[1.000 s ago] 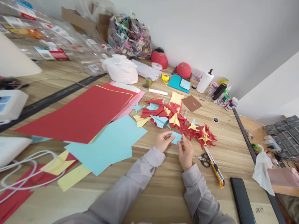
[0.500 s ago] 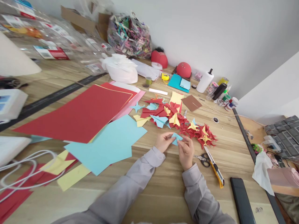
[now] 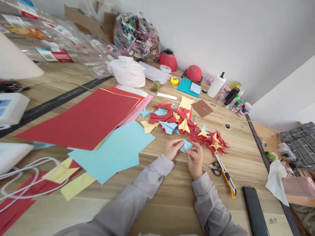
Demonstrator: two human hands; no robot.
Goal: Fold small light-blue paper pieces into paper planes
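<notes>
A small folded piece of light blue paper (image 3: 186, 145) is held between my two hands, its creases facing up. My left hand (image 3: 173, 149) pinches its left corner between thumb and fingers. At its right side, my right hand (image 3: 195, 160) grips the edge with thumb and forefinger. Just beyond the hands lies a heap of folded red paper pieces (image 3: 172, 115) with some yellow and blue ones on it, among them a blue paper plane (image 3: 168, 127). Scissors (image 3: 215, 168) rest right of my right hand, next to a yellow box cutter (image 3: 227, 178) with its blade out.
Large red sheets (image 3: 83, 119) and light blue sheets (image 3: 115, 154) cover the table's left. A black phone (image 3: 255, 211) lies at the near right. Bottles (image 3: 216, 86), a tape measure (image 3: 174, 81) and red pincushions (image 3: 194, 72) stand along the back. A white cable (image 3: 31, 160) coils at the left.
My right hand has shifted slightly left and its fingers have moved on the blue paper. The paper is turned a little, showing more of its folded face.
</notes>
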